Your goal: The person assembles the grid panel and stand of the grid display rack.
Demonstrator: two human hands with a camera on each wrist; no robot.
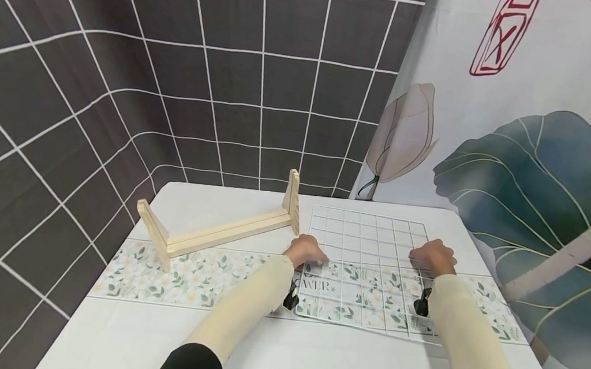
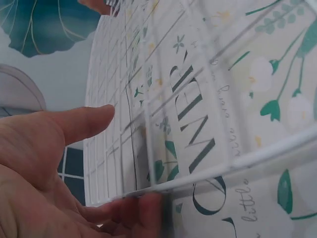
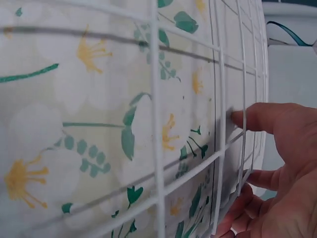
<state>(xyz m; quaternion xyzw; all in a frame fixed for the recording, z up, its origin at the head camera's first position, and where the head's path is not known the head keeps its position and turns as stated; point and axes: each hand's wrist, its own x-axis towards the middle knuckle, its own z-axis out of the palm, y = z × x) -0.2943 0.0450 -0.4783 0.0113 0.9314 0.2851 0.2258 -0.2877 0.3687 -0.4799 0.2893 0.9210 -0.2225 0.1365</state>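
Observation:
A white wire grid panel (image 1: 362, 265) is held between my two hands above the table, its shadow falling on the cloth below. My left hand (image 1: 307, 251) holds its left edge; in the left wrist view the fingers (image 2: 151, 213) curl beneath the edge wire while the thumb extends over the panel side. On the opposite edge, my right hand (image 1: 434, 257) grips with fingers curled under and around the wire, and the thumb lies along the mesh in the right wrist view. Some fingertips are hidden behind the grid.
A pale wooden stand (image 1: 231, 234), a long bar with an upright at each end, sits on the table left of the grid. The white table (image 1: 158, 336) carries a floral strip (image 1: 188, 283). Dark checked cloth (image 1: 283, 79) and a leaf-printed curtain (image 1: 536, 169) hang behind.

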